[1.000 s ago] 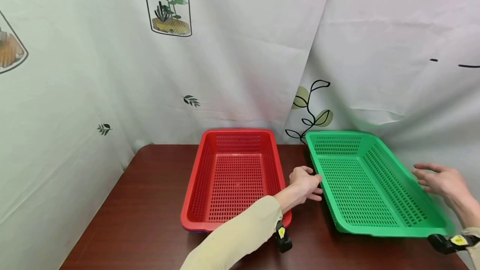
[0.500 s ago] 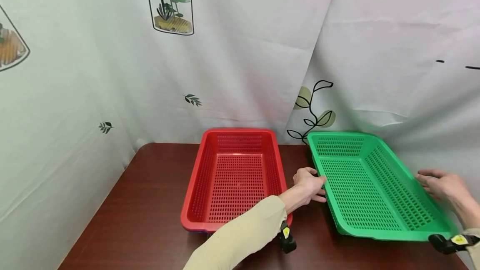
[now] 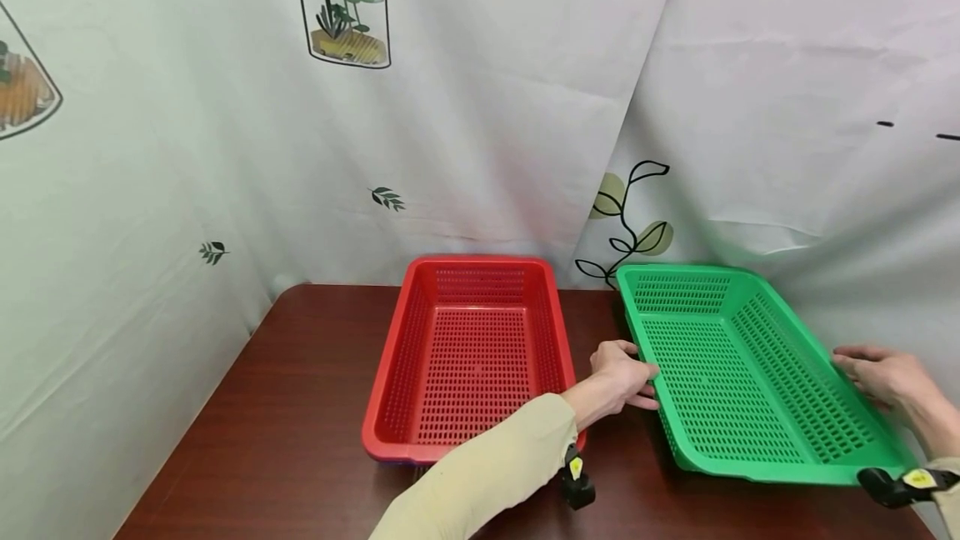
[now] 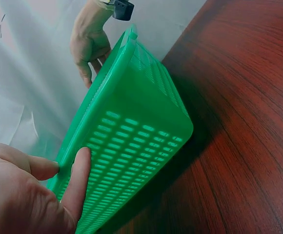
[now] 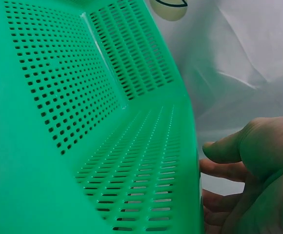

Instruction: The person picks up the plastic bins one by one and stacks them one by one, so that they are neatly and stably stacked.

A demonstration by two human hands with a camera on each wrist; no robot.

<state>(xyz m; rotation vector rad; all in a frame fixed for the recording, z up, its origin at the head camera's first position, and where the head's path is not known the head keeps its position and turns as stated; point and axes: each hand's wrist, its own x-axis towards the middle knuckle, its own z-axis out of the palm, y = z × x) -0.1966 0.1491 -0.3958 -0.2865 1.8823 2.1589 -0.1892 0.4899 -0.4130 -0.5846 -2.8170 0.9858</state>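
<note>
A green perforated plastic basket (image 3: 701, 377) stands on the right of the table, with nothing inside. At its left long side is my left hand (image 3: 621, 375). The thumb tip meets the rim, and a straight finger (image 4: 78, 183) lies along the outer slotted wall. Across the basket, my right hand (image 3: 892, 382) is at the opposite long side. Its thumb (image 5: 224, 148) points at the rim from outside, while the other fingers extend below the rim along the outer wall, partly hidden by it. To the left stands a red perforated basket (image 3: 480, 365), its near right corner covered by my left forearm.
Both baskets stand on a dark reddish-brown table (image 3: 300, 423). Behind and at the sides hangs a pale printed curtain (image 3: 480, 132). Something bluish shows under the red basket's near rim. A strip of table separates the two baskets.
My left hand has come slightly right and down until its thumb meets the green basket's rim. My right hand has closed in on the opposite rim. The view has shifted slightly.
</note>
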